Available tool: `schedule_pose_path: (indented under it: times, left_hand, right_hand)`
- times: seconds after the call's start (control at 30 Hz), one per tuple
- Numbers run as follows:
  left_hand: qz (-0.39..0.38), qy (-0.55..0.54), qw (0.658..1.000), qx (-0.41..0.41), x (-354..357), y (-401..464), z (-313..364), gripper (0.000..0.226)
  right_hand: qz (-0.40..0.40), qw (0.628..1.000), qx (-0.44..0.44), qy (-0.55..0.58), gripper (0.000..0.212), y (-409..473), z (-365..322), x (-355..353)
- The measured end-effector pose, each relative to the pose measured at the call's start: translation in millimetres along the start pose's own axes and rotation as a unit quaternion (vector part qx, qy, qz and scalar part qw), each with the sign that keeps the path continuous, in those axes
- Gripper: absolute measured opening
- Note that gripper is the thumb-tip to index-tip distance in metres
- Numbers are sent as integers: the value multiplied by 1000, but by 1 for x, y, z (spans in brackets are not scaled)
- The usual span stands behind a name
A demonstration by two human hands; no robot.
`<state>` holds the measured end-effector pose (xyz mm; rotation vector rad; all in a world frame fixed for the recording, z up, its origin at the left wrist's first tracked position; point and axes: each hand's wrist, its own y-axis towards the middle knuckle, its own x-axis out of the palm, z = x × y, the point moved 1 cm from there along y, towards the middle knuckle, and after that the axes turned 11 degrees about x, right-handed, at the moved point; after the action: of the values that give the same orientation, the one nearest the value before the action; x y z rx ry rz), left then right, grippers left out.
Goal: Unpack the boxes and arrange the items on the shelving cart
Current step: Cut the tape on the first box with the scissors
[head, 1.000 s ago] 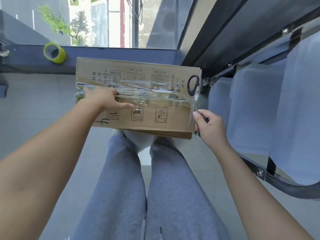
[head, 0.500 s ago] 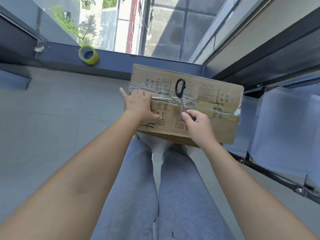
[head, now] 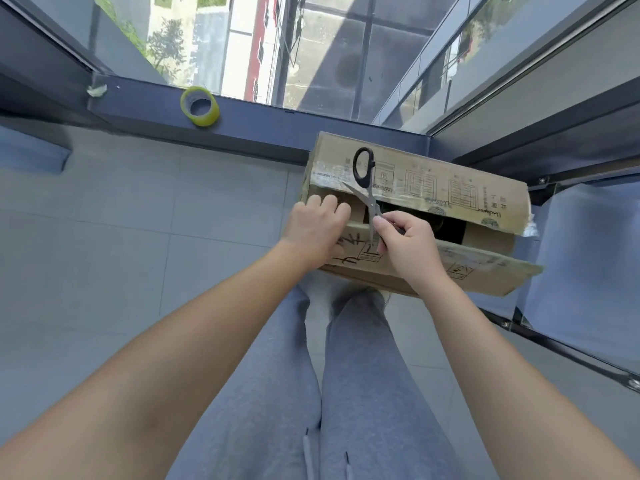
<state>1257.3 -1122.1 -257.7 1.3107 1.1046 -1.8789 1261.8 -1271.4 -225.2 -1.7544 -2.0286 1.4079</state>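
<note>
Grey tiled floor by a glass wall. Cardboard box [head: 415, 216] at one o'clock, long axis three-to-nine, seam gaping. Right hand [head: 405, 244] pinching scissors [head: 367, 188] blade-first; left hand [head: 317, 232] curled over the near flap, nearer the uncut end.

One camera only, worn on the person's head, so no second view shares the scene. It looks steeply down and forward over the person's own grey-trousered legs [head: 322, 375] to the tiled floor [head: 138, 254]. Both forearms reach away from the lens into the middle of the picture, close to it, where the cardboard box [head: 433, 188] sits near centre. The wide angle bends the edges: the window sill [head: 242, 123] curves across the top, with the street far below seen through the glass [head: 329, 57].
</note>
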Motion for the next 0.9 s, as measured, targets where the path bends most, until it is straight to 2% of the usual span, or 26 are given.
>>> schedule_pose_path:
  times: [0.1,0.17,0.23,0.33,0.4,0.47,0.53,0.6,0.63,0.73,0.83,0.9]
  left_hand:
    - [42,-124,991,-23,0,-9,-4,41]
    - [46,-296,949,-95,-3,-13,-9,38]
    - [88,-396,903,-144,-7,-14,-10,33]
    - [188,-446,854,-190,-18,-9,-15,33]
    - [226,-437,852,-182,-28,1,-15,36]
    - [229,-451,847,-165,-41,10,-9,36]
    - [247,-516,801,-177,-55,16,1,31]
    - [270,-591,728,-221,-69,19,9,28]
    - [262,-609,709,-238,-73,23,13,30]
    - [194,-645,692,-259,-81,31,31,32]
    - [107,-703,627,-318,-86,44,48,48]
    - [52,-716,615,-327,-87,53,57,55]
  right_hand:
    - [-3,1000,1,-15,23,-7,0,-1]
    - [-2,1000,-1,-29,23,-11,-2,-1]
    - [-1,999,-11,-41,22,-12,-4,-2]
    - [9,997,-30,-72,19,-14,-5,-4]
    - [33,988,-62,-139,20,-17,-6,-7]
    - [53,971,-101,-208,25,-21,-7,-10]
    - [80,954,-121,-262,26,-25,-4,-15]
    - [112,951,-114,-264,26,-27,2,-21]
    - [126,956,-98,-248,26,-29,5,-25]
    - [170,963,-45,-206,25,-33,13,-36]
    - [229,947,-52,-221,25,-36,22,-51]
    - [242,944,-51,-217,25,-35,30,-62]
